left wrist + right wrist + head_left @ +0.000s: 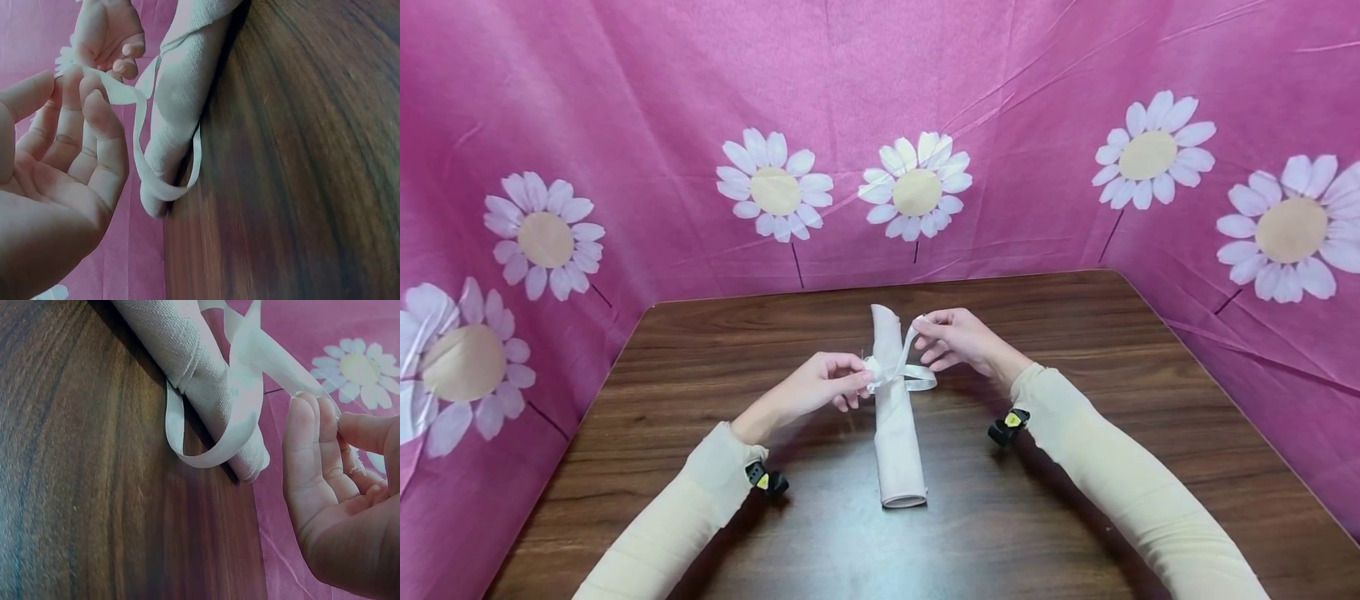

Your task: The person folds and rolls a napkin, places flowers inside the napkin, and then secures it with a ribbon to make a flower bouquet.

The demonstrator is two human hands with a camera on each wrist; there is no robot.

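Note:
A rolled-up off-white cloth point(898, 450) lies on the table, pointing away from me, with a white ribbon point(922, 384) round its middle. At the left of the roll, my left hand point(816, 385) pinches one part of the ribbon between thumb and fingertips. Up and to the right, my right hand point(958, 337) pinches the other end, and frayed threads poke out by its fingers in the right wrist view. Loose loops of the ribbon point(142, 159) hang beside the cloth point(187, 87) in the left wrist view. Whether a knot sits under the crossing is hidden.
The dark wood-grain table point(1015, 517) carries the roll near its middle. Pink fabric point(1000, 75) printed with white daisies hangs behind and along both sides. Black straps with small devices point(767, 479) sit at both cream sleeve cuffs.

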